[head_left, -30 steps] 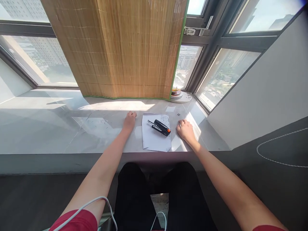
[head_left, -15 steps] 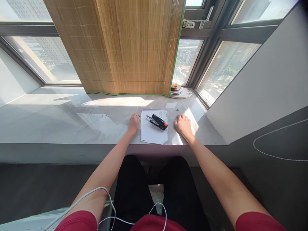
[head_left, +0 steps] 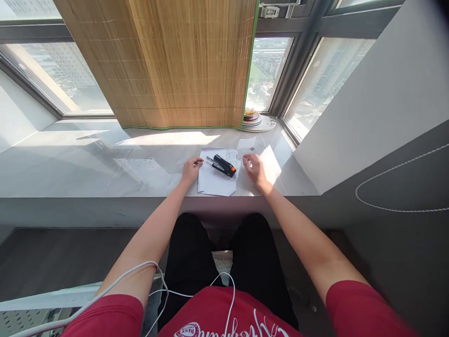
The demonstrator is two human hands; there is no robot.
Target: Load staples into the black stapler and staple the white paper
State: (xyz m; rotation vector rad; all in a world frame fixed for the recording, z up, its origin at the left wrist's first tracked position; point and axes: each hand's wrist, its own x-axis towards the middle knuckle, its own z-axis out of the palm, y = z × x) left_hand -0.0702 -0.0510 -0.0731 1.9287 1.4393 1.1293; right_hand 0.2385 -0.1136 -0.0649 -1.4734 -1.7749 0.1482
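In the head view, a black stapler (head_left: 220, 165) is lying on a small stack of paper (head_left: 215, 180) near the front edge of the window ledge (head_left: 105, 173). The stapler's long side is running from back-left to front-right. The left hand (head_left: 191, 169) is resting at the paper's left edge, fingers touching it, holding nothing. The right hand (head_left: 255, 169) is sitting just right of the stapler, fingers loosely spread and empty. The right hand is a little nearer to the stapler's orange end. Some plates (head_left: 254, 119) are sitting at the back right corner of the ledge, under the bamboo blind (head_left: 175, 61). Compared with a second ago, both hands have moved in closer to the paper, and the right hand's fingers have opened.
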